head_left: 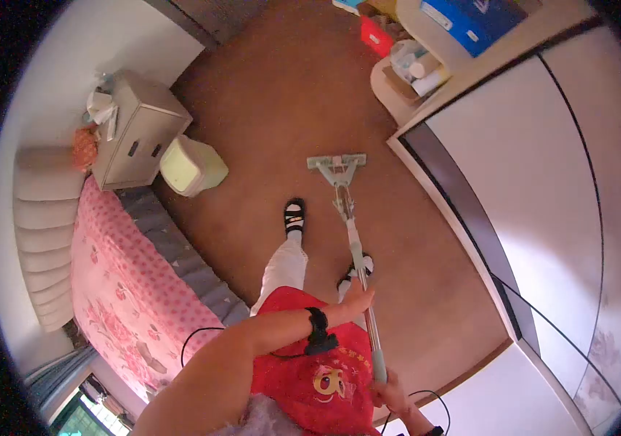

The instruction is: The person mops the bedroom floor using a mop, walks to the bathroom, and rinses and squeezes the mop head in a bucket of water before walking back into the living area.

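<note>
A sponge mop (352, 236) with a pale green head and a metal pole stretches from my hands out over the brown floor. Its wide head (337, 166) rests on the floor ahead of my feet. Around the middle of the pole, my left hand (356, 299) is closed, with a black strap and small device on that wrist. My right hand (393, 393) is wrapped round the green grip at the pole's near end. Some of its fingers are hidden. The pole passes over one of my dark sandals (363, 266); the other sandal (294, 216) is farther forward.
A bed with a pink floral cover (125, 280) stands at left. Beyond it are a pale bin (201, 167) and a nightstand (140, 131). White wardrobe doors (521, 145) line the right. Rounded shelves (390, 91) holding bottles and boxes jut out at upper right.
</note>
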